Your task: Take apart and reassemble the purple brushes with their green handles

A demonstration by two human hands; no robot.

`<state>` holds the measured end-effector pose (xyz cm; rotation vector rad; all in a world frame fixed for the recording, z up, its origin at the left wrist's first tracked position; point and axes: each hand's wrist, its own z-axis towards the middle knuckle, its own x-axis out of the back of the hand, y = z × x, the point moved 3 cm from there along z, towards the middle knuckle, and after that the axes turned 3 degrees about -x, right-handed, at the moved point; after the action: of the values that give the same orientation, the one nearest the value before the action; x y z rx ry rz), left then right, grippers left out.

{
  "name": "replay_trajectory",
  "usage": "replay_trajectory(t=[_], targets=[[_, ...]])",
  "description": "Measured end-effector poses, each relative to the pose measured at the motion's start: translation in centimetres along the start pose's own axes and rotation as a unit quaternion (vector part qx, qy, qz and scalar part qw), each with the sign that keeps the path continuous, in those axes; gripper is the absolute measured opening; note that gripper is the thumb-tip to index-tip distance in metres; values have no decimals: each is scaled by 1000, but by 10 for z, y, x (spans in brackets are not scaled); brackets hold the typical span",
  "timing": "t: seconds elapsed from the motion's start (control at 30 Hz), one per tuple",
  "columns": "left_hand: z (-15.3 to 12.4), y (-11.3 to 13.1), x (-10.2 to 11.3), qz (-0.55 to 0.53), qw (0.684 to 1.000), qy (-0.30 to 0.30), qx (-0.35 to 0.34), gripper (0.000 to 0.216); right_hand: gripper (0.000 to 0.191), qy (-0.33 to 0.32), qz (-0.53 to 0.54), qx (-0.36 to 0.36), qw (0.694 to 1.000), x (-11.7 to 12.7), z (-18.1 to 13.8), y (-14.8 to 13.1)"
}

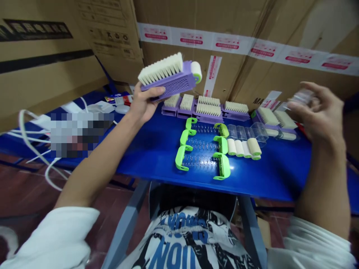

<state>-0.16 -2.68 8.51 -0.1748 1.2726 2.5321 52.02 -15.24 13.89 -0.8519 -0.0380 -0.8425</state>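
My left hand (146, 99) grips a purple brush (178, 85) with pale bristles facing up, raised above the table. A white roller (196, 69) with a lime-green end sits at the brush's right end. Off to the right, my right hand (322, 108) is closed on a clear plastic cover (302, 98), held in the air and slightly blurred. Between the hands, on the table, lie lime-green brackets (183, 157) in pairs with metal springs (200, 161) between them. Beside them are several white rollers (239, 148) and clear plastic covers (244, 131).
More purple brushes (209, 109) line the back of the blue table (157, 149), with others (269, 116) at the right, near my right hand. Cardboard boxes (179, 15) rise behind. White cables (24, 123) and a blurred-out patch (75, 130) are at the left.
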Motion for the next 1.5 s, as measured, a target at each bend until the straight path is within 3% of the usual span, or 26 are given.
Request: replay_trajectory(t=[0.07,0.2,0.27,0.37,0.5,0.83,0.9,0.97,1.07,1.13,1.23,1.33,1.4,1.5], targets=[[-3,-6,-4,1,1000,11,22,55,80,-37,-41,-57,997,-4,-4,6],[-10,-18,-12,-7,998,16,53,58,99,-168,-22,-24,985,-20,-13,-1],[-12,-21,-14,-8,998,13,66,59,90,-258,8,-9,966,-26,-17,-1],[-14,-23,-16,-7,997,11,81,65,70,-348,-37,26,936,-34,-20,2],[-18,-23,-20,-4,996,-2,92,68,67,-407,-116,88,902,-44,-22,2],[-21,-28,-24,0,994,-25,104,67,67,-465,-136,58,873,-44,-25,8],[-22,-26,-25,-6,994,-25,105,69,67,-459,-147,49,875,-42,-24,6],[-23,-24,-26,-13,994,-28,108,69,64,-413,-149,55,897,-41,-25,-1],[-27,-21,-33,-27,990,-52,130,63,57,-259,-120,122,951,-46,-32,-27],[-32,-19,-40,-45,986,-78,142,61,56,-190,-89,176,962,-59,-46,-52],[-41,-14,-53,-74,979,-121,145,65,63,-203,-77,254,942,-92,-68,-95],[-47,-11,-61,-98,972,-146,155,68,46,-194,-104,329,918,-119,-76,-136],[-46,-11,-61,-118,969,-143,166,69,32,-164,-120,363,909,-130,-71,-159],[-40,-13,-54,-89,975,-109,171,76,28,-135,-149,386,900,-141,-58,-183]])
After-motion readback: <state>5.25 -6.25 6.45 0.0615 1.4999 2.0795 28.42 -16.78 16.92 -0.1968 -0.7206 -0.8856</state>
